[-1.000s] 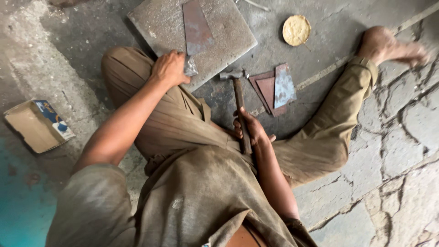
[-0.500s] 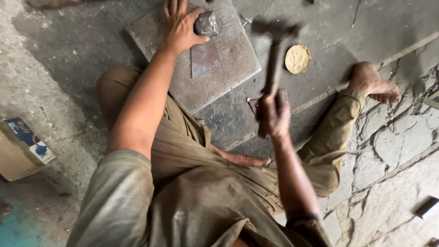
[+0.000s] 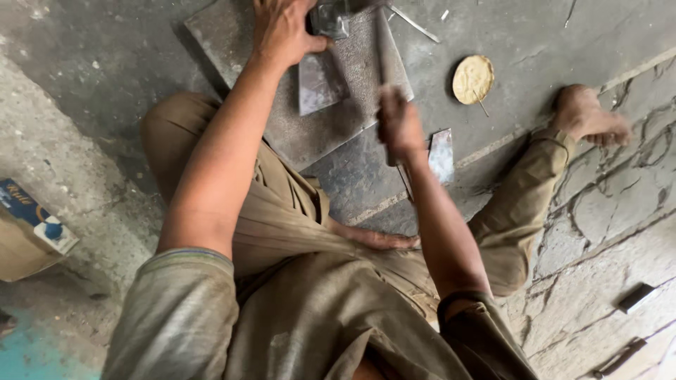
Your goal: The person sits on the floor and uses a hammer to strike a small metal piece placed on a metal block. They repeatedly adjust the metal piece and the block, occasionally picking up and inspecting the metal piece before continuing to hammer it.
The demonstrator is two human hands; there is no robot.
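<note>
I sit on the floor in front of a square grey stone slab [image 3: 246,42]. My left hand [image 3: 282,32] presses down on a flat piece of sheet metal [image 3: 320,81] lying on the slab. My right hand [image 3: 398,123] grips the wooden handle of a hammer [image 3: 386,53], blurred by motion, with its head [image 3: 331,17] down on the metal by my left thumb. More cut pieces of sheet metal [image 3: 440,155] lie on the floor just beyond my right hand.
A round yellowish disc [image 3: 472,79] lies on the floor to the right of the slab, near my bare foot [image 3: 588,116]. A cardboard box [image 3: 28,232] sits at the left edge. A thin metal rod [image 3: 412,24] lies past the slab. Cracked stone paving fills the right side.
The hammer was raised half a second ago and has swung down onto the metal piece. My left hand has stayed on the piece at the slab.
</note>
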